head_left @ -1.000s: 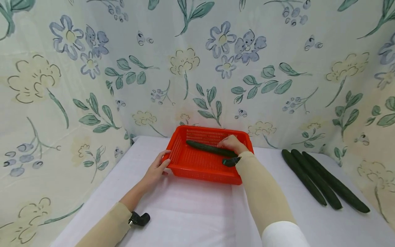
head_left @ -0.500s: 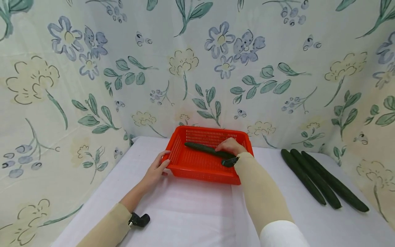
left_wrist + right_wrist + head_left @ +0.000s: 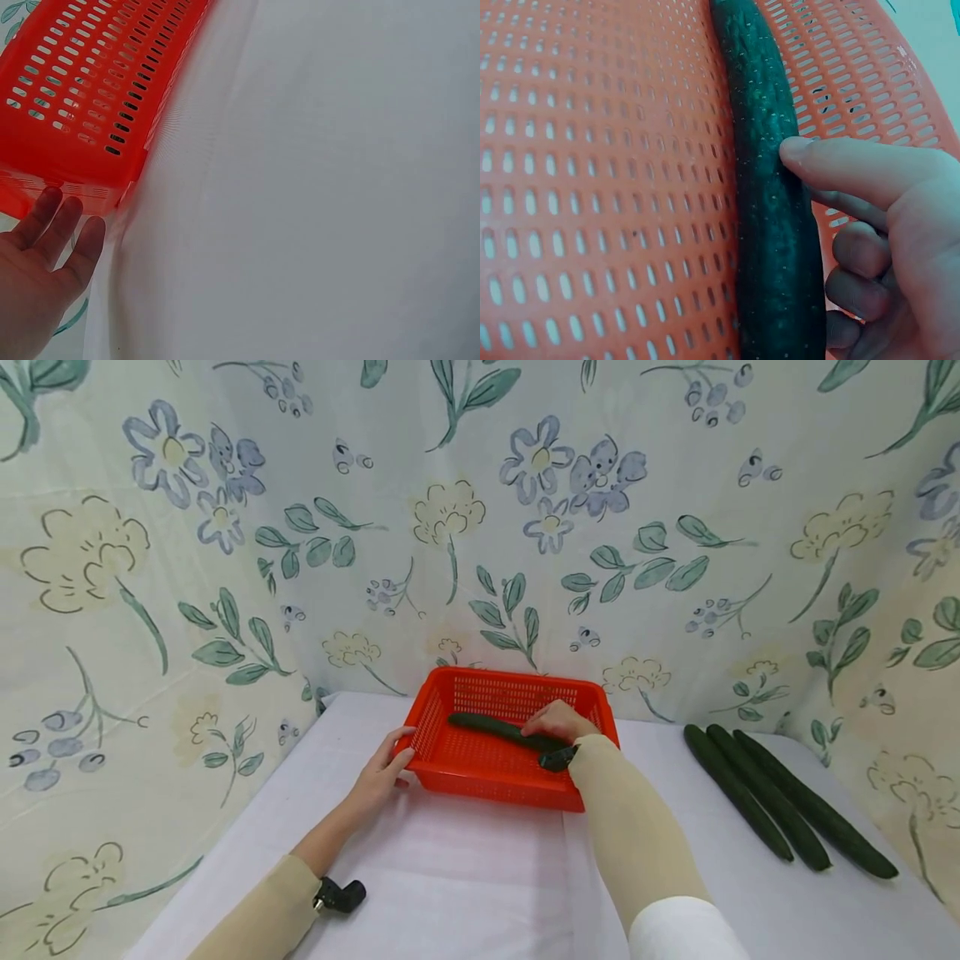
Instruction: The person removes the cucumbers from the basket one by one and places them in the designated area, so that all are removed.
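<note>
A red perforated plastic basket [image 3: 495, 789] stands on the table. One dark green cucumber [image 3: 483, 723] lies lengthwise inside it, slanting down toward the right. My left hand [image 3: 378, 772] holds the basket's left rim; in the left wrist view its fingertips [image 3: 91, 229] meet the outer wall below the rim. Reaching over the basket's right part, my right hand [image 3: 558, 720] holds the cucumber near its right half. The right wrist view shows one digit's tip on the cucumber's [image 3: 769, 195] side, another running behind its edge, and the remaining fingers curled beside it.
Three more cucumbers [image 3: 757, 793] lie side by side on the table to the right of the basket. A white cloth [image 3: 465, 877] covers the table. Floral curtain fabric [image 3: 480, 527] hangs behind and at both sides.
The cucumber in the basket has shifted toward the near side, and my right hand has moved slightly left and nearer with it. My left hand stays at the rim.
</note>
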`<action>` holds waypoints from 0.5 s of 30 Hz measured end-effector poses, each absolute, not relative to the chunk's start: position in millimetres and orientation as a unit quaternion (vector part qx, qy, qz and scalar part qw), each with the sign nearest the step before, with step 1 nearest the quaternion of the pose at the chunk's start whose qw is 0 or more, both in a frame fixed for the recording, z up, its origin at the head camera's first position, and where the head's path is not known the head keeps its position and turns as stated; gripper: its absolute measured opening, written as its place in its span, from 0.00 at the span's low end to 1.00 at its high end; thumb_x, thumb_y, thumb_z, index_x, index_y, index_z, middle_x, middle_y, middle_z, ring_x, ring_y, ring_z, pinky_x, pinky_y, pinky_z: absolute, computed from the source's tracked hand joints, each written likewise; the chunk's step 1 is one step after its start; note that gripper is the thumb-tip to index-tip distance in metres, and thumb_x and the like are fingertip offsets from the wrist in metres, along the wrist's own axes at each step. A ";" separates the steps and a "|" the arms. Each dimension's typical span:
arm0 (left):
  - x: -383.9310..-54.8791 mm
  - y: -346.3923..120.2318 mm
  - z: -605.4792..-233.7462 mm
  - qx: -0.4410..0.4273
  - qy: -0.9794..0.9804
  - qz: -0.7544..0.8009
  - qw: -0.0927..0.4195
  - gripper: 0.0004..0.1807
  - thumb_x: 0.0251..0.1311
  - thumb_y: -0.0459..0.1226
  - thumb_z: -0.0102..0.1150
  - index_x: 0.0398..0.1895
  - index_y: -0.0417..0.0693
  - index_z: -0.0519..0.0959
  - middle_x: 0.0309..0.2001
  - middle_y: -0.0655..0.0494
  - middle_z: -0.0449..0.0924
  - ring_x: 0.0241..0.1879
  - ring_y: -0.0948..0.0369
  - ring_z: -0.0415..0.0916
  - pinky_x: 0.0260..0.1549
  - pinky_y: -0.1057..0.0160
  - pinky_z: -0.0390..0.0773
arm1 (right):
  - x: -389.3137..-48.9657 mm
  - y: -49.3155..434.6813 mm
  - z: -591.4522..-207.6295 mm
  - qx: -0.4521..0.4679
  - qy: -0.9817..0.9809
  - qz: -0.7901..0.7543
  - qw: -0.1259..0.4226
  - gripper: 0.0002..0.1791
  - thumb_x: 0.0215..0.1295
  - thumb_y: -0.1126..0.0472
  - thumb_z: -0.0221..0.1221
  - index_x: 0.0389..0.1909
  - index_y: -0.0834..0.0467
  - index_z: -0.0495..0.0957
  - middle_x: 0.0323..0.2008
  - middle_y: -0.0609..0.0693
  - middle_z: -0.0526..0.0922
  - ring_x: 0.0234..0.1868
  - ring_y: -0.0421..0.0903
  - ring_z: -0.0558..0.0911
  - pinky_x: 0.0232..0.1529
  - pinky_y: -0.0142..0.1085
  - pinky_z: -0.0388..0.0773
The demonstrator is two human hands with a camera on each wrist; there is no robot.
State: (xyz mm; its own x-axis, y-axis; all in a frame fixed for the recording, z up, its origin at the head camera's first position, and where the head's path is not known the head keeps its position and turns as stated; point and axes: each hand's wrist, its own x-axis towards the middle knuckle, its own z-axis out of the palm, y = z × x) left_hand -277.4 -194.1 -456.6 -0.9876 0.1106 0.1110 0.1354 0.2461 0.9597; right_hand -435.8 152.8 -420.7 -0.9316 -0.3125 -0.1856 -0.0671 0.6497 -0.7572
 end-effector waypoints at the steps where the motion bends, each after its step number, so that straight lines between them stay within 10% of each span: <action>1: -277.9 -193.7 -456.4 -0.078 -0.788 -0.611 0.009 0.25 0.78 0.46 0.46 0.74 0.68 0.59 0.67 0.42 0.69 0.49 0.43 0.76 0.51 0.45 0.79 | -436.0 153.0 -421.5 -0.103 0.893 -0.409 0.156 0.15 0.64 0.51 0.66 0.48 0.53 0.88 0.48 0.49 0.89 0.57 0.50 0.81 0.65 0.49 0.73; 15: -281.0 -193.4 -452.3 -0.083 -0.788 -0.610 0.016 0.25 0.77 0.48 0.47 0.74 0.68 0.60 0.68 0.44 0.69 0.50 0.48 0.76 0.49 0.48 0.80 | -436.5 150.9 -423.7 -0.074 0.871 -0.444 0.197 0.20 0.63 0.51 0.68 0.54 0.53 0.85 0.60 0.52 0.83 0.66 0.53 0.74 0.70 0.55 0.66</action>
State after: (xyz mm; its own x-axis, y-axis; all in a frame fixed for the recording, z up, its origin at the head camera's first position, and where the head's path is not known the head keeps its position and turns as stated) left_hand -281.0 -193.4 -452.3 -0.9857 0.1107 0.1267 0.1505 0.2432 0.9582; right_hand -436.5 150.9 -423.7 -0.9111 -0.3045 -0.2777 0.0460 0.5945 -0.8028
